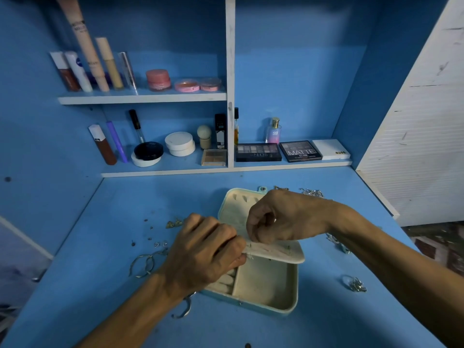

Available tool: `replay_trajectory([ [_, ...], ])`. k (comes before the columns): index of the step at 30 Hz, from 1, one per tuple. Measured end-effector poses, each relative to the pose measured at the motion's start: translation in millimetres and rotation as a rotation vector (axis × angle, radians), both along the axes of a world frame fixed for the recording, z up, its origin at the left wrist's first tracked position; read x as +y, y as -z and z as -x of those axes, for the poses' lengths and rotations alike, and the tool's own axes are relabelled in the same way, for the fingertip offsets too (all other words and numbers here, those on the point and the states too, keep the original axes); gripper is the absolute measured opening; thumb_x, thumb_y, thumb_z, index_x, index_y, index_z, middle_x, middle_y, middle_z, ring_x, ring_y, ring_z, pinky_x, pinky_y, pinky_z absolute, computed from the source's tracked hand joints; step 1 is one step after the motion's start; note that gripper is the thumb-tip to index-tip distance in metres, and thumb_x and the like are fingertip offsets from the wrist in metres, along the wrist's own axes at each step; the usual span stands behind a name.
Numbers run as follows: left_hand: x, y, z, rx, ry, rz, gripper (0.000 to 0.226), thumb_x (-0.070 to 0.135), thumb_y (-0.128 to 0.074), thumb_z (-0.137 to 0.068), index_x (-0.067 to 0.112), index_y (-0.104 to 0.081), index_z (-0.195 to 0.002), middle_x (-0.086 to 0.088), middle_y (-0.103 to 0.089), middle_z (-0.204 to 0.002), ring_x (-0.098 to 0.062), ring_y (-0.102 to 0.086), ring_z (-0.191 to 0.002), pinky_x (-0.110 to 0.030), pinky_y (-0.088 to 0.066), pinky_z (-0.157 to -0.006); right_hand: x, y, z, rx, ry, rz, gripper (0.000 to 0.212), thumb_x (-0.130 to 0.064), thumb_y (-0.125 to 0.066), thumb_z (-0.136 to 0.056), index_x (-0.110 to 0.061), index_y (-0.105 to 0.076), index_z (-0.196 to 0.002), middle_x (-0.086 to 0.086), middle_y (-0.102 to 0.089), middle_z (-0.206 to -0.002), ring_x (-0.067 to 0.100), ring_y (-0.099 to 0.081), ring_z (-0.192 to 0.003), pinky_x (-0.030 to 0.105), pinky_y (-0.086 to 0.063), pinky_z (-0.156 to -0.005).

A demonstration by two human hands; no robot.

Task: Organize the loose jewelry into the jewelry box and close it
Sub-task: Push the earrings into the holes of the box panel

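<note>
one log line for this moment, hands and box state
jewelry box: open | left hand: pinches earring panel end | right hand: pinches same panel | hoops, ring: loose on desk

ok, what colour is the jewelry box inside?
Cream lining in the jewelry box, pale teal outer shell; the head view shows it.

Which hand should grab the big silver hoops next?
Left, likely: the silver hoops lie just beside the left hand, while the right hand sits across the jewelry box. Both pinch its flap.
</note>
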State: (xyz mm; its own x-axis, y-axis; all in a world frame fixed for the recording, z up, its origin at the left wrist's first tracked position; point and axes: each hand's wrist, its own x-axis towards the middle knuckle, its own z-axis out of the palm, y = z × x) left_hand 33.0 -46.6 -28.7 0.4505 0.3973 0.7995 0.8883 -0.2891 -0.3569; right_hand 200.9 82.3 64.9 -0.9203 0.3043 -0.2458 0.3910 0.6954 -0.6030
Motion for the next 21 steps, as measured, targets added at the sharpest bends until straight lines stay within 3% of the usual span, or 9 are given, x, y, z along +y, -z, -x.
replay_trajectory([
  [5,-0.3,1.9,0.8,-0.011,0.004,0.013,0.030,0.032,-0.078,-0.085,0.017,-0.052,-0.091,-0.001,-0.063,-0.072,-0.020,-0.055,-0.061,-0.036,-0.041,-0.057,2.1,-7.7,5.6,-0.093,-0.037,-0.039,0.016,-0.021,-0.066,-0.087,-0.036,-0.070,-0.083,-0.022,-0.068,-0.079,-0.002,-0.061,-0.078,0.014,-0.047,-0.071],
  [12,-1.6,1.3,1.0,-0.011,0.004,0.017,0.029,0.031,-0.077,-0.087,0.017,-0.052,-0.091,-0.001,-0.063,-0.072,-0.021,-0.056,-0.060,-0.037,-0.041,-0.056,0.4,-5.1,13.0,-0.118,-0.018,-0.114,0.016,-0.030,-0.071,-0.079,-0.037,-0.064,-0.066,-0.021,-0.065,-0.073,0.003,-0.061,-0.079,0.027,-0.053,-0.073],
  [17,-1.4,2.3,1.2,-0.006,0.000,0.010,0.029,0.033,-0.077,-0.088,0.017,-0.052,-0.091,0.000,-0.063,-0.072,-0.020,-0.056,-0.061,-0.038,-0.040,-0.057,-2.7,-4.6,12.5,-0.077,-0.042,-0.129,0.017,-0.026,-0.072,-0.079,-0.035,-0.063,-0.068,-0.020,-0.064,-0.070,-0.001,-0.059,-0.073,0.012,-0.042,-0.061],
  [21,-2.0,2.1,1.1,0.004,0.005,0.010,0.029,0.035,-0.075,-0.089,0.017,-0.053,-0.092,0.000,-0.063,-0.072,-0.020,-0.057,-0.061,-0.037,-0.039,-0.059,-4.6,-4.2,12.0,-0.057,-0.057,-0.155,0.015,-0.025,-0.072,-0.079,-0.035,-0.064,-0.071,-0.019,-0.064,-0.071,-0.004,-0.058,-0.071,0.012,-0.041,-0.060],
])
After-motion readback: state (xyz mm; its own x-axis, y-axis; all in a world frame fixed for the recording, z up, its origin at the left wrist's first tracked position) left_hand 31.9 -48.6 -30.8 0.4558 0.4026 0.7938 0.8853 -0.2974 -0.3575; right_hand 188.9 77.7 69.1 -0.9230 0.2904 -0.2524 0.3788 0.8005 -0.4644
